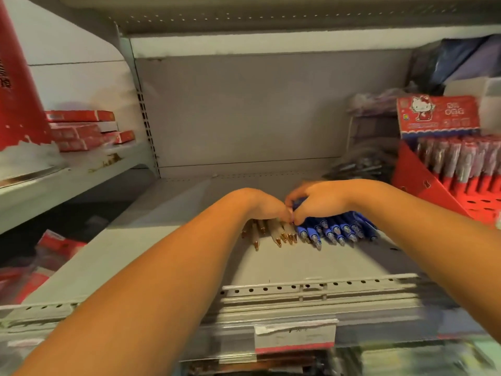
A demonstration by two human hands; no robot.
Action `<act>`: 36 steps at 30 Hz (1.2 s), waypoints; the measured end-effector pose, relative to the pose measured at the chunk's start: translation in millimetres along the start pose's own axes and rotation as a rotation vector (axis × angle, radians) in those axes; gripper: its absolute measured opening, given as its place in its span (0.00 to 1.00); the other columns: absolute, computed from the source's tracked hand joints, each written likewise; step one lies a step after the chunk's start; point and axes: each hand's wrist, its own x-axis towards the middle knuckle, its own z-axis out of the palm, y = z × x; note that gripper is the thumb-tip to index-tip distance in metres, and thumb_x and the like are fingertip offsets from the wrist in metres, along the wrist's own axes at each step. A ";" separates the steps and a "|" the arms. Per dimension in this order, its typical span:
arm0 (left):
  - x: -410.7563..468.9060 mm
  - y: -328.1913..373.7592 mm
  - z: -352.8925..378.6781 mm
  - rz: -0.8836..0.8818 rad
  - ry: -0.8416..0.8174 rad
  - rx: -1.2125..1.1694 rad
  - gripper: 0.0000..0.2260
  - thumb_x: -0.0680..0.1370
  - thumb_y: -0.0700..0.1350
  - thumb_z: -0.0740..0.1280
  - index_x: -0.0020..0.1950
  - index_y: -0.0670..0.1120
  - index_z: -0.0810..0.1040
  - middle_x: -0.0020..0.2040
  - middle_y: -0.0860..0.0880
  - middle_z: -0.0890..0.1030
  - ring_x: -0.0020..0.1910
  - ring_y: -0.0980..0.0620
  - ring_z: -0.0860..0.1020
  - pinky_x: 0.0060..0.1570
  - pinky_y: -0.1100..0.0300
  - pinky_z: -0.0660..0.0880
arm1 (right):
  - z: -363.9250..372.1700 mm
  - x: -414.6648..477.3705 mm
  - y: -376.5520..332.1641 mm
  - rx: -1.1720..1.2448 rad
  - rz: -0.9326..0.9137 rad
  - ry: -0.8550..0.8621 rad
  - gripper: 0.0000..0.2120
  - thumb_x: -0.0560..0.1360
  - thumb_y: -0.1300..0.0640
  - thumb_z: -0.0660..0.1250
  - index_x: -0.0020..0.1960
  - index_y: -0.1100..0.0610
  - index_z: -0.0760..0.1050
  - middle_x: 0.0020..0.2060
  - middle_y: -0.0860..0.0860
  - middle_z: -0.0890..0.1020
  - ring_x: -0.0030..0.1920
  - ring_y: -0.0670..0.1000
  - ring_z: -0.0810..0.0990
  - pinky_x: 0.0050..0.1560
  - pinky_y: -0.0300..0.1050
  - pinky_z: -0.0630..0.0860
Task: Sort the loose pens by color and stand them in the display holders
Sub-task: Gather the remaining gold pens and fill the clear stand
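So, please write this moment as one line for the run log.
left hand on pale pens | right hand on blue pens | pens flat on shelf | red holder right

I'm facing a grey metal shelf (189, 256) with a plain grey back panel (238, 109), a perforated upright (146, 126) at left, another shelf (67, 175) beside it, warm indoor light.

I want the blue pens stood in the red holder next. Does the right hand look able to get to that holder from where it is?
Probably yes. The right hand rests on the blue pens, and the red display holder stands just to its right on the same shelf, with nothing visible between them.
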 end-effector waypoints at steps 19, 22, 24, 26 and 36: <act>3.0 8.7 1.7 -0.016 0.042 0.036 0.19 0.79 0.55 0.65 0.32 0.46 0.78 0.34 0.46 0.78 0.20 0.50 0.77 0.17 0.64 0.72 | 2.8 -1.4 17.9 -0.034 0.048 0.124 0.07 0.71 0.49 0.69 0.39 0.51 0.76 0.35 0.50 0.78 0.36 0.51 0.74 0.39 0.49 0.73; 0.4 10.8 1.8 -0.040 -0.007 0.062 0.21 0.77 0.49 0.63 0.26 0.44 0.80 0.25 0.46 0.79 0.18 0.50 0.76 0.20 0.62 0.75 | 4.1 1.1 12.5 -0.020 0.018 0.128 0.04 0.71 0.52 0.68 0.40 0.51 0.78 0.38 0.51 0.81 0.38 0.51 0.76 0.41 0.49 0.76; -0.5 12.0 1.9 -0.058 0.002 0.111 0.18 0.77 0.45 0.61 0.29 0.41 0.79 0.23 0.46 0.78 0.17 0.50 0.75 0.21 0.65 0.74 | 7.1 4.2 7.4 -0.052 0.024 0.122 0.09 0.73 0.51 0.67 0.42 0.57 0.79 0.36 0.52 0.80 0.37 0.53 0.76 0.40 0.50 0.75; 0.2 11.8 1.2 -0.071 0.036 0.163 0.16 0.76 0.44 0.61 0.30 0.41 0.78 0.21 0.46 0.77 0.17 0.51 0.74 0.22 0.68 0.72 | 10.7 6.9 1.4 -0.085 0.048 0.116 0.15 0.73 0.50 0.66 0.40 0.62 0.77 0.32 0.53 0.74 0.33 0.52 0.72 0.35 0.46 0.70; 6.3 7.2 -3.8 -0.131 0.071 0.168 0.13 0.78 0.42 0.61 0.34 0.43 0.72 0.29 0.46 0.74 0.26 0.50 0.70 0.29 0.62 0.68 | 18.3 8.8 -18.3 -0.225 0.103 0.205 0.21 0.72 0.40 0.66 0.31 0.55 0.67 0.29 0.51 0.67 0.30 0.50 0.61 0.32 0.46 0.59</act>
